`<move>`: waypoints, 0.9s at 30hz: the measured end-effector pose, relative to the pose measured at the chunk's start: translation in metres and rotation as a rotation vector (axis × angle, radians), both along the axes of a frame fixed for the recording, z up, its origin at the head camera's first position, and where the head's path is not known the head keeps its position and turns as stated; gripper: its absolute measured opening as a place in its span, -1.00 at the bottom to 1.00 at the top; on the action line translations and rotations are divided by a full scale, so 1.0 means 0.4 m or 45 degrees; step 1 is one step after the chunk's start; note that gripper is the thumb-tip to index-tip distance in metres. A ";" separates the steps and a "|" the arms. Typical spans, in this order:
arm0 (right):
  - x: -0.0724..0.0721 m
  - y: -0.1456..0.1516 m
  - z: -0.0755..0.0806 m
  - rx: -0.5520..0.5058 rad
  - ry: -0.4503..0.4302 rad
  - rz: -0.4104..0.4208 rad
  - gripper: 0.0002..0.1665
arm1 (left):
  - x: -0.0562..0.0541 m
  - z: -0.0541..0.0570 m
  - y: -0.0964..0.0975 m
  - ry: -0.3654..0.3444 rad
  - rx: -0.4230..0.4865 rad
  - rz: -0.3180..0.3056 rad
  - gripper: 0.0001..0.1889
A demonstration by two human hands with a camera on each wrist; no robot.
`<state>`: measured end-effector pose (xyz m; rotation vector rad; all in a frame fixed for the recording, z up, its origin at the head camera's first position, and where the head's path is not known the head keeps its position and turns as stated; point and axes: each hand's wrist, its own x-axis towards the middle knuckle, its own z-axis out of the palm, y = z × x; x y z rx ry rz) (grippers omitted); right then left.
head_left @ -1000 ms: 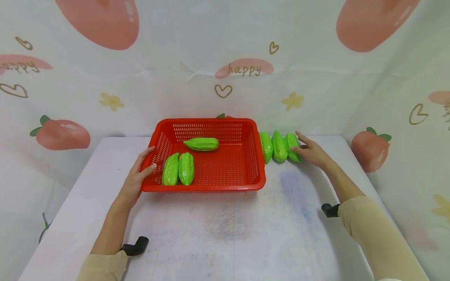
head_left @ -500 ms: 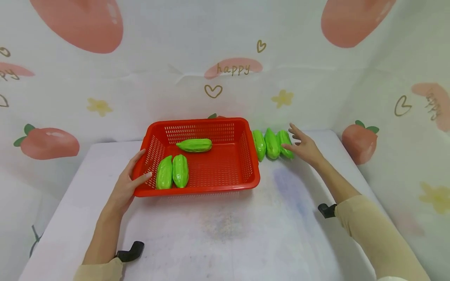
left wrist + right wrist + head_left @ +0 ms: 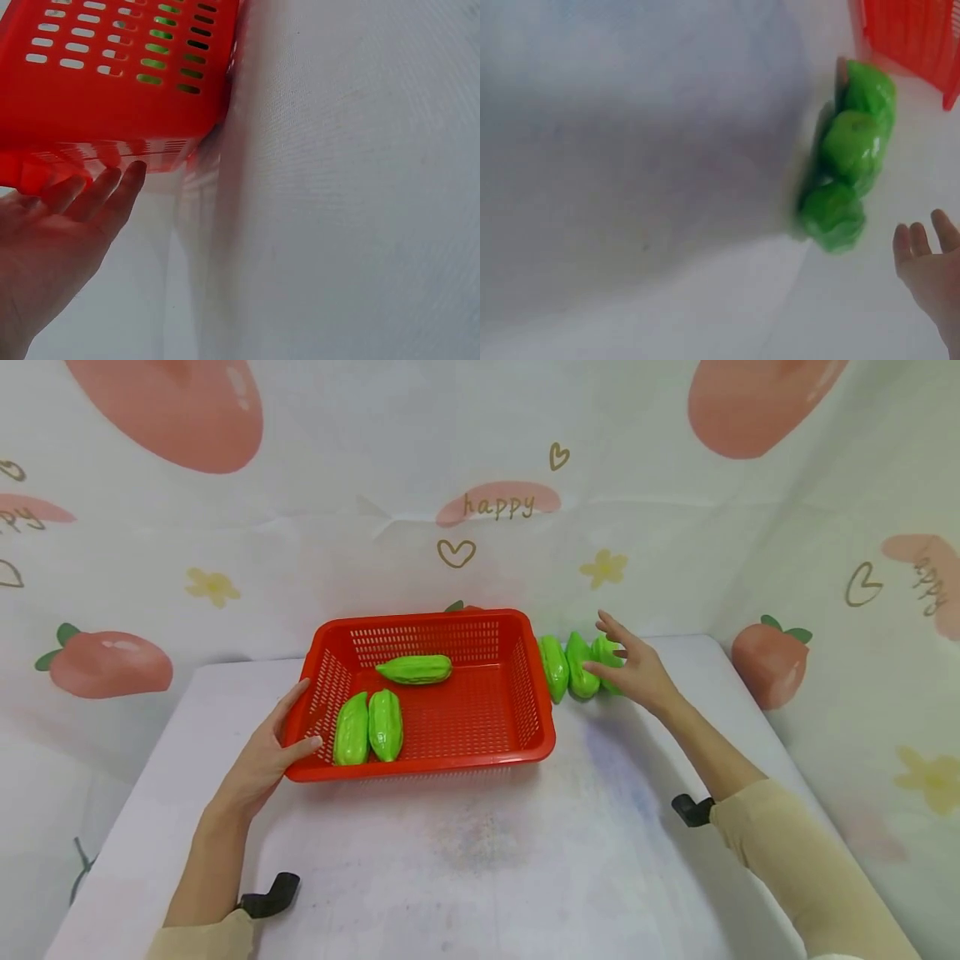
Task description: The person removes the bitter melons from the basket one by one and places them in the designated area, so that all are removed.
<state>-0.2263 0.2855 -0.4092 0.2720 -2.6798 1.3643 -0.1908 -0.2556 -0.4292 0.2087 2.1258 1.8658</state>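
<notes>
A red plastic basket (image 3: 472, 714) with slotted walls stands on the table, and three glossy green ridged gourds (image 3: 414, 669) lie inside it. My left hand (image 3: 262, 760) grips the basket's left side, its thumb over the rim; in the left wrist view its fingers (image 3: 124, 196) lie along the outer wall. Three more gourds (image 3: 555, 667) lie side by side just right of the basket. Above the middle and right ones hovers my right hand (image 3: 637, 672), thumb and fingers spread with nothing held. In the right wrist view the hand (image 3: 934, 277) is apart from the gourds (image 3: 832, 217).
The white table (image 3: 480, 868) has faint dark and bluish smudges. A printed cloth wall (image 3: 300, 552) with fruit, hearts and flowers rises close behind the basket and along the right side. Black camera mounts (image 3: 270, 897) sit on both wrists.
My right hand has moved left, from the rightmost gourd to over the middle one, with its fingers spread. The left hand stays on the basket. The head view has shifted a little.
</notes>
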 end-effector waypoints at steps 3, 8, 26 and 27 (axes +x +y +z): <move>0.006 -0.022 0.017 0.009 0.022 0.033 0.03 | -0.005 0.000 -0.001 0.003 0.006 -0.015 -0.12; 0.008 -0.058 0.042 0.012 0.041 0.084 0.00 | -0.007 -0.003 -0.004 -0.024 0.044 -0.020 -0.12; -0.014 -0.165 0.069 0.029 0.099 0.275 -0.06 | -0.010 0.013 0.002 -0.048 -0.038 0.020 -0.23; -0.016 -0.172 0.071 0.029 0.100 0.287 -0.06 | -0.011 0.015 0.002 -0.043 -0.052 0.017 -0.23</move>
